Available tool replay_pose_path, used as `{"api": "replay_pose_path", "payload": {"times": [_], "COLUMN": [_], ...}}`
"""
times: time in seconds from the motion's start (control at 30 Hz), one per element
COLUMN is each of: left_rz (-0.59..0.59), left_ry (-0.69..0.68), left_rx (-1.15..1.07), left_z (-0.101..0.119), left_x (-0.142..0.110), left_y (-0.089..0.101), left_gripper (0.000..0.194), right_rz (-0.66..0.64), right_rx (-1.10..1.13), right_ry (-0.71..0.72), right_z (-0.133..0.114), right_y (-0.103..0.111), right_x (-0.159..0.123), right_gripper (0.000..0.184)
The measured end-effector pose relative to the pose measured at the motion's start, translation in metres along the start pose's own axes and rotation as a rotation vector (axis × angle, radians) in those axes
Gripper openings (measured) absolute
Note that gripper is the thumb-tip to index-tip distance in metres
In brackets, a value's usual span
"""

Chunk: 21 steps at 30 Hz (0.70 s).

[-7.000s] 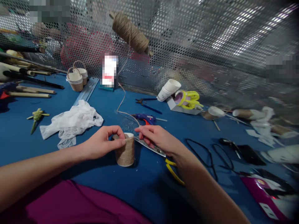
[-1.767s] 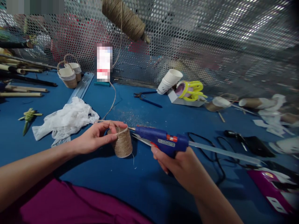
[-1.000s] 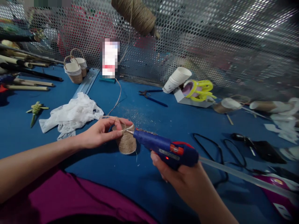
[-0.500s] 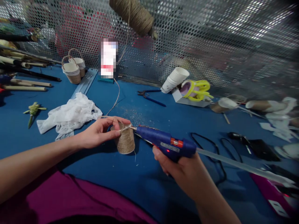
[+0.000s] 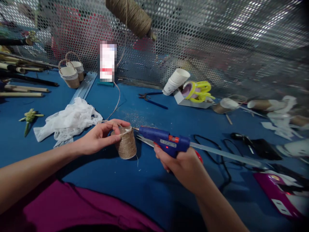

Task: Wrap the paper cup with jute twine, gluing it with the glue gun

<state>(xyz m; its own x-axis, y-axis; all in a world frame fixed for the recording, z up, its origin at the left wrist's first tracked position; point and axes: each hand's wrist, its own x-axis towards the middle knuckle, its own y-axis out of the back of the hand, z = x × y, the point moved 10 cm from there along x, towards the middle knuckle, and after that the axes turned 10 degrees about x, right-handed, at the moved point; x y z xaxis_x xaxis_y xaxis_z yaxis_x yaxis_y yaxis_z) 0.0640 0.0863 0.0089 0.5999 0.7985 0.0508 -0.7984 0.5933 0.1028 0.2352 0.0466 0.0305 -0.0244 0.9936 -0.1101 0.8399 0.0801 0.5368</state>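
My left hand [image 5: 106, 135] is closed on a small paper cup [image 5: 126, 145] wrapped in brown twine, with fingers at its rim. A strand of jute twine [image 5: 117, 102] runs from the back of the table to these fingers, and a loose thread end hangs below the cup. In my right hand [image 5: 180, 161] is a blue glue gun [image 5: 161, 138], its metal tip beside the cup's upper right rim. A long clear glue stick [image 5: 217, 154] sticks out of its rear. Partly hidden beneath the gun lie scissors [image 5: 146, 140].
White lace [image 5: 70, 119] lies left of the cup. Behind are pliers [image 5: 154, 98], stacked paper cups [image 5: 176, 81], a box with yellow-handled scissors [image 5: 200, 91], two small baskets [image 5: 70, 77] and a phone [image 5: 107, 62]. A twine spool [image 5: 130, 17] hangs above; a magenta power strip [image 5: 275, 193] sits right.
The glue gun's tip has drawn slightly away from the cup's rim, leaving white glue visible there. The scissors under the gun show more. The whole view has shifted a little.
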Motion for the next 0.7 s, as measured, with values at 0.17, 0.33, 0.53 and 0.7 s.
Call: {"api": "replay_pose_path", "payload": {"times": [0.17,0.33,0.53,0.7], "left_rz": [0.001,0.001,0.001,0.014], "left_ry": [-0.005,-0.01,-0.031,-0.045], "left_rx": [0.005,0.028,0.049,0.05], "left_z": [0.0,0.003,0.003,0.003], "left_x": [0.001,0.001,0.002,0.002], "left_y": [0.001,0.001,0.001,0.002], "left_gripper": [0.019,0.019,0.018,0.018], "right_rz": [-0.014,-0.004,0.161,0.241], "right_rx": [0.049,0.328,0.231,0.018], "right_ry": [-0.033,-0.117,-0.161,-0.164], "right_z": [0.008,0.021,0.036,0.049], "right_y": [-0.002,0.005,0.028,0.029], "right_x": [0.007,0.024,0.066,0.1], "right_gripper": [0.033,0.021,0.024,0.03]}}
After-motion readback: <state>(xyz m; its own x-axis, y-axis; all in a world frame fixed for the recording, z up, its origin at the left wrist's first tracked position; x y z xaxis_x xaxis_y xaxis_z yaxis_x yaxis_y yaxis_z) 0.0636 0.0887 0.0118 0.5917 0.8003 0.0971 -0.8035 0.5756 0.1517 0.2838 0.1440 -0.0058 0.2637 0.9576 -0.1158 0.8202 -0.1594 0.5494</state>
